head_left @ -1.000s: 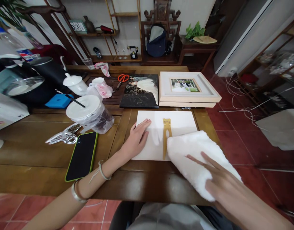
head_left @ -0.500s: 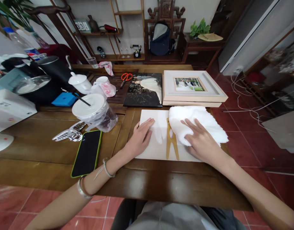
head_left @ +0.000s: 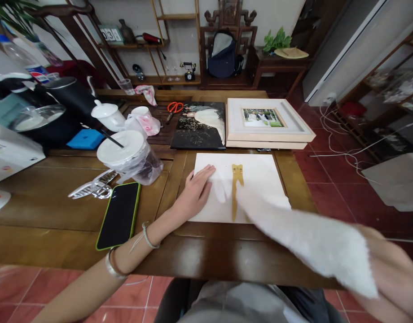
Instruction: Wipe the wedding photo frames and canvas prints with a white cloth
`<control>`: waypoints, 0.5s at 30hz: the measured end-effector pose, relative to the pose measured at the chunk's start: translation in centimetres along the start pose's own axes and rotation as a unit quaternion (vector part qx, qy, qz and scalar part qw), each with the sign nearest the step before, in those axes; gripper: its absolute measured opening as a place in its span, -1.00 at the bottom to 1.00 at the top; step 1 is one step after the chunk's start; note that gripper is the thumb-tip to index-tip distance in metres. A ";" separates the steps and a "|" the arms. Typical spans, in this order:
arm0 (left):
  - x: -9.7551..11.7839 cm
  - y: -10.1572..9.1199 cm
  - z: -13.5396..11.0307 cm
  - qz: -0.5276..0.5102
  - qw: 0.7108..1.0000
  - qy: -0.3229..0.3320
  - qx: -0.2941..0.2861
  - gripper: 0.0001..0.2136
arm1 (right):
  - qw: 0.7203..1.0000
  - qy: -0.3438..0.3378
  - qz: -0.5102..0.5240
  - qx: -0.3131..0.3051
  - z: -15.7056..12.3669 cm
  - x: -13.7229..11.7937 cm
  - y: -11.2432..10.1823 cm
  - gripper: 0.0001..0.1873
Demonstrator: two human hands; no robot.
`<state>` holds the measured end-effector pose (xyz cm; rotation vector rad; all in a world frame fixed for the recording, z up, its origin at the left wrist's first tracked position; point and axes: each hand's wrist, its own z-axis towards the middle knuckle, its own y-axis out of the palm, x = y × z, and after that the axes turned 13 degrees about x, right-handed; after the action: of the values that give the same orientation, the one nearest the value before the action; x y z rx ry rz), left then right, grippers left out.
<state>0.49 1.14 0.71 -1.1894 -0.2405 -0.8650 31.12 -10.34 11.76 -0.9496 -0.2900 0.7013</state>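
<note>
My left hand (head_left: 194, 193) lies flat, fingers stretched out, on the left part of a white board (head_left: 257, 172) on the wooden table (head_left: 58, 215). A gold stand piece (head_left: 236, 188) lies down the board's middle. My right hand (head_left: 393, 273) is at the lower right, blurred, and drags a fluffy white cloth (head_left: 310, 240) off the board's near right corner toward me. Its fingers are hidden behind the cloth.
Behind the board lie a dark photo print (head_left: 199, 125) and a white picture frame (head_left: 269, 123). A phone (head_left: 119, 215), a metal hair clip (head_left: 92, 190), a lidded cup in a bag (head_left: 129, 157), red scissors (head_left: 174, 107) and a teapot (head_left: 107, 115) stand to the left.
The right hand swept the cloth up over the board's right half, then pulled it back down and right, off the board toward the table's near edge. The left hand stayed put.
</note>
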 end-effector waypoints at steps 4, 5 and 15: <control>0.0 0.0 0.0 -0.002 1.000 0.001 0.005 -0.61 | 0.999 -0.032 -0.036 0.014 4.7 1.8 3.9 -0.74; 0.0 0.0 0.0 -0.002 1.000 -0.001 0.004 -0.61 | 0.998 -0.036 -0.056 0.007 5.9 1.8 5.6 -0.74; -0.2 0.1 -0.1 0.002 1.000 -0.007 0.000 -0.60 | 0.988 -0.029 -0.089 -0.119 8.0 -0.4 14.1 -0.81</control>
<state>0.37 1.17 0.46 -1.1947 -0.2496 -0.8545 20.78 0.02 4.68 -1.1163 -0.5127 0.5370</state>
